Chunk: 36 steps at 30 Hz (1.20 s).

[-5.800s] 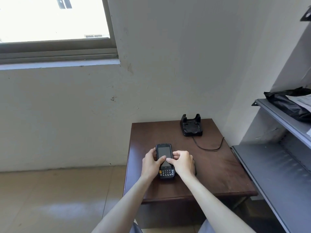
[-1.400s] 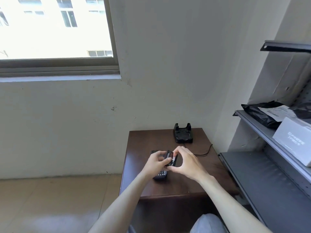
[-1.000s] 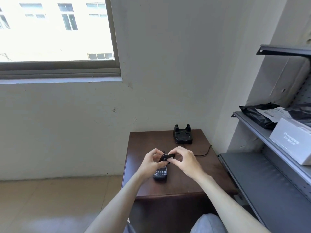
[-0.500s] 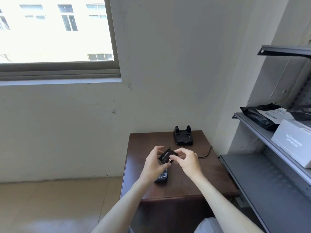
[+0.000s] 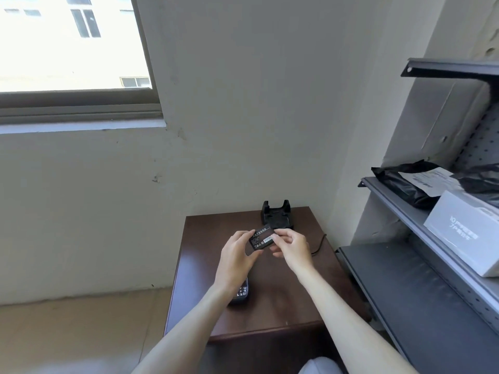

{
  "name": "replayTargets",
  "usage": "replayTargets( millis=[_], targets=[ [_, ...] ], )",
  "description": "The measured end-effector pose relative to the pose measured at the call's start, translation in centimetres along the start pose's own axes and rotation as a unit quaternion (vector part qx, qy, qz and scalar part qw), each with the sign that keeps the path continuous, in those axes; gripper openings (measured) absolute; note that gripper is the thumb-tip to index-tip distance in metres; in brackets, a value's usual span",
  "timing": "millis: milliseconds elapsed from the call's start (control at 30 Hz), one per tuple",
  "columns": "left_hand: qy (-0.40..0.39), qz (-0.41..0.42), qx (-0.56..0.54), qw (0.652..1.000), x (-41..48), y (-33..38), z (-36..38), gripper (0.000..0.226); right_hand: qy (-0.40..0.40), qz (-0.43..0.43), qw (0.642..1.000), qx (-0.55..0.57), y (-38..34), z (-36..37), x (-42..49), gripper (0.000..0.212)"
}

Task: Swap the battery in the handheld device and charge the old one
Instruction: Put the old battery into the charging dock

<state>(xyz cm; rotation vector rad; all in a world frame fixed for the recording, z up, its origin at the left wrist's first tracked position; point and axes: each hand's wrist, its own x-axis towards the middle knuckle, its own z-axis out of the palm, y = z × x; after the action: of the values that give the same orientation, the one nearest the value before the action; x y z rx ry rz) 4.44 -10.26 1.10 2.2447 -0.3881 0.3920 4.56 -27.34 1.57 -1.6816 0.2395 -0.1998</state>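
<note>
Both hands, left (image 5: 237, 255) and right (image 5: 290, 245), pinch the flat black labelled battery (image 5: 261, 237) by its short ends; likely light, rigid, smooth-skinned, so edge grips suit, charging cradle (image 5: 276, 215) at 12 o'clock.

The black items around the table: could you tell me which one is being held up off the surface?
The battery, pinched between the left hand and right hand. The handheld device lies on the table, and the charging cradle sits at its back edge.
</note>
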Motion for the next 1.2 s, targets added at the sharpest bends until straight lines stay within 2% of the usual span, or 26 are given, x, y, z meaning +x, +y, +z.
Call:
replayTargets(
  millis=[267,467,633,900,1200],
  targets=[
    [-0.025,-0.014,0.053,0.998,5.8,-1.4,2.8,0.051,0.01,0.017,0.996,-0.084,1.6,-2.5,4.6,0.022],
    [-0.072,0.021,0.098,0.992,9.4,-2.9,5.4,0.03,0.018,0.025,0.995,-0.098,3.0,-3.5,7.9,0.029],
    [-0.112,0.068,0.128,0.983,11.5,-4.6,7.4,0.018,0.024,-0.003,0.984,-0.177,4.0,-4.4,10.6,0.032],
    [-0.144,0.082,0.105,0.981,13.6,-6.2,8.8,0.032,0.014,-0.009,0.978,-0.21,5.7,-4.4,12.9,0.034],
    [-0.141,0.14,0.082,0.977,14.3,-6.7,9.4,0.03,0.012,-0.006,0.981,-0.194,6.8,-3.8,13.8,0.038]
  ],
)
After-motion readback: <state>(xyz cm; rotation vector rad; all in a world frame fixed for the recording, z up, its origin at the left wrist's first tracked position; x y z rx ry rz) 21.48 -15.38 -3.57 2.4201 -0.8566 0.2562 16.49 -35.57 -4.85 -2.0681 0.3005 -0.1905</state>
